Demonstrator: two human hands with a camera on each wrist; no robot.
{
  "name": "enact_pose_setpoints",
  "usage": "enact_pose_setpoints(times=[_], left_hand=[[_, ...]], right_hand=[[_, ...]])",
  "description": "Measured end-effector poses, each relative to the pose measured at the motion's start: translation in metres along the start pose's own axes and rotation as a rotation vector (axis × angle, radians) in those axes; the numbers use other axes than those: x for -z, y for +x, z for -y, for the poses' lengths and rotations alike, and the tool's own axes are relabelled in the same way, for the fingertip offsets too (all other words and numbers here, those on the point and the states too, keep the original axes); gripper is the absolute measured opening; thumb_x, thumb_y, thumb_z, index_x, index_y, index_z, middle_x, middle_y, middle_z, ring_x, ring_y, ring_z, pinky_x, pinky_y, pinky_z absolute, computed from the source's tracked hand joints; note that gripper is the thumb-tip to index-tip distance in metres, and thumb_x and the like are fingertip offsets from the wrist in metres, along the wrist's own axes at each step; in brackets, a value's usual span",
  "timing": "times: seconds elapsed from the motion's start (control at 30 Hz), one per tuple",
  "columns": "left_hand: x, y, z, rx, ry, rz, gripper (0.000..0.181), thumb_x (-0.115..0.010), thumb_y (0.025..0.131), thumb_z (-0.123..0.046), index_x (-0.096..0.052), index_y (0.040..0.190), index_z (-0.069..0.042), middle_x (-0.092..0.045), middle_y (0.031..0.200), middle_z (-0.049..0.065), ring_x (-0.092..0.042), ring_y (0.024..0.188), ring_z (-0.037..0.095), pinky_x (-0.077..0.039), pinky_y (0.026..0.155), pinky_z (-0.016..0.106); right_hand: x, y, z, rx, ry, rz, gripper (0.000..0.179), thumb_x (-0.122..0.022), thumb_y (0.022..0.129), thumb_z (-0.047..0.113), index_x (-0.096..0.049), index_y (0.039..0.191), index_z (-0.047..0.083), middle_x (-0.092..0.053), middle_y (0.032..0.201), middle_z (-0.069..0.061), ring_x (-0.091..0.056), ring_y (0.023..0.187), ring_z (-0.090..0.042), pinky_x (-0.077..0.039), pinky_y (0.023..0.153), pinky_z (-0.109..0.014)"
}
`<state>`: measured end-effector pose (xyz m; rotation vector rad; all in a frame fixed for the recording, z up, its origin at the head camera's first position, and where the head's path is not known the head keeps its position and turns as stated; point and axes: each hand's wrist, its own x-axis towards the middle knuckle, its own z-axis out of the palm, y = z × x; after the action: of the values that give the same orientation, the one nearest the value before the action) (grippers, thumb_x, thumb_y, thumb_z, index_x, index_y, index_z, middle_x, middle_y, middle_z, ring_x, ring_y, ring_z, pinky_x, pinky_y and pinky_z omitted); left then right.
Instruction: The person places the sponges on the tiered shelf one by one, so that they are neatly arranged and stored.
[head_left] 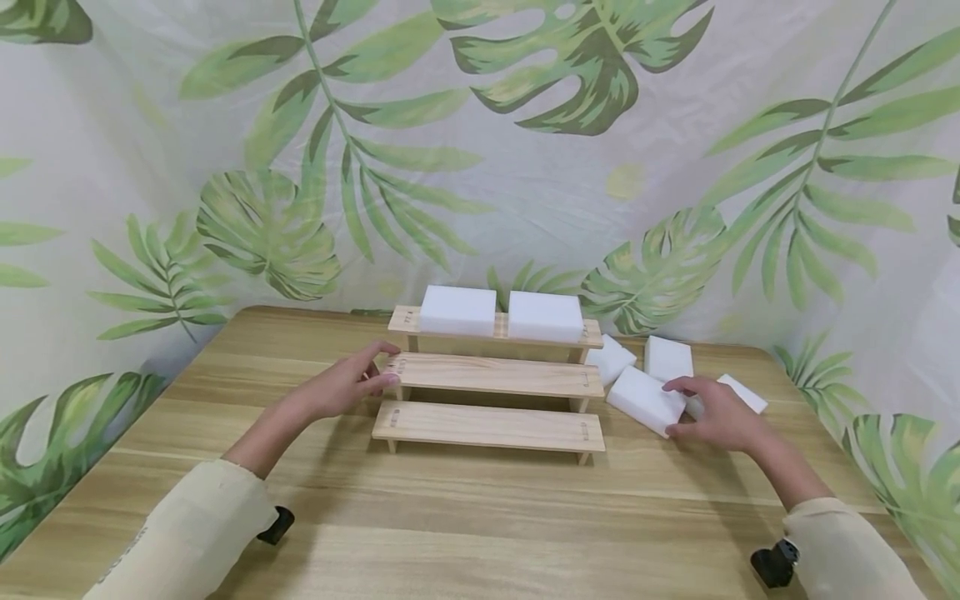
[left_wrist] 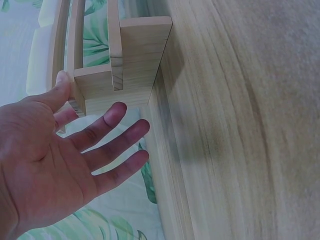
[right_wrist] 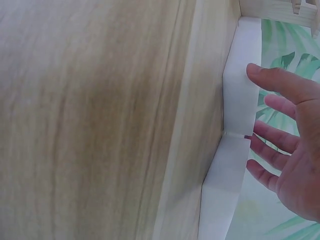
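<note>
A pale wooden three-tier stand [head_left: 487, 373] is on the table, its tiers rising toward the back. My left hand [head_left: 347, 385] pinches the left end of the middle tier, thumb in front and index finger behind; its other fingers spread loosely in the left wrist view. Two white foam blocks [head_left: 457, 311] sit side by side on the top tier. Right of the stand, my right hand [head_left: 716, 412] spans the end of another white block [head_left: 645, 400] lying on the table. Its thumb touches the near side and its fingers stay loosely spread above and behind.
More white blocks lie around the one at my right hand: one behind it [head_left: 668, 358], one beside the stand [head_left: 611, 360] and one farther right [head_left: 742, 393]. A leaf-patterned cloth [head_left: 525, 192] hangs along the back of the wooden table [head_left: 465, 525].
</note>
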<state>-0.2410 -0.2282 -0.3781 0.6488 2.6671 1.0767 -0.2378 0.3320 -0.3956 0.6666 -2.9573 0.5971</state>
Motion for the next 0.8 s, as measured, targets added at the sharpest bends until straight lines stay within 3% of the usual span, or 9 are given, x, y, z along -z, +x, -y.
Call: enact_pose_setpoints(times=[0.63, 0.8], left_hand=[[0.0, 0.0, 0.0, 0.003, -0.018, 0.008, 0.05, -0.053, 0.111, -0.024, -0.037, 0.15, 0.003, -0.064, 0.096, 0.015, -0.064, 0.095, 0.034, -0.049, 0.075, 0.039], [0.0, 0.0, 0.0, 0.0, -0.023, 0.009, 0.051, -0.053, 0.111, -0.025, -0.036, 0.15, 0.003, -0.064, 0.096, 0.014, -0.064, 0.095, 0.034, -0.05, 0.076, 0.039]], right_hand=[[0.017, -0.008, 0.005, 0.108, 0.079, -0.057, 0.049, -0.092, 0.072, 0.013, -0.07, 0.114, 0.0, -0.069, 0.113, -0.02, -0.065, 0.105, -0.041, -0.057, 0.083, -0.052], [0.022, -0.011, 0.002, 0.168, 0.085, -0.093, 0.045, -0.091, 0.07, 0.008, -0.072, 0.11, 0.0, -0.069, 0.109, -0.016, -0.064, 0.101, -0.03, -0.059, 0.079, -0.045]])
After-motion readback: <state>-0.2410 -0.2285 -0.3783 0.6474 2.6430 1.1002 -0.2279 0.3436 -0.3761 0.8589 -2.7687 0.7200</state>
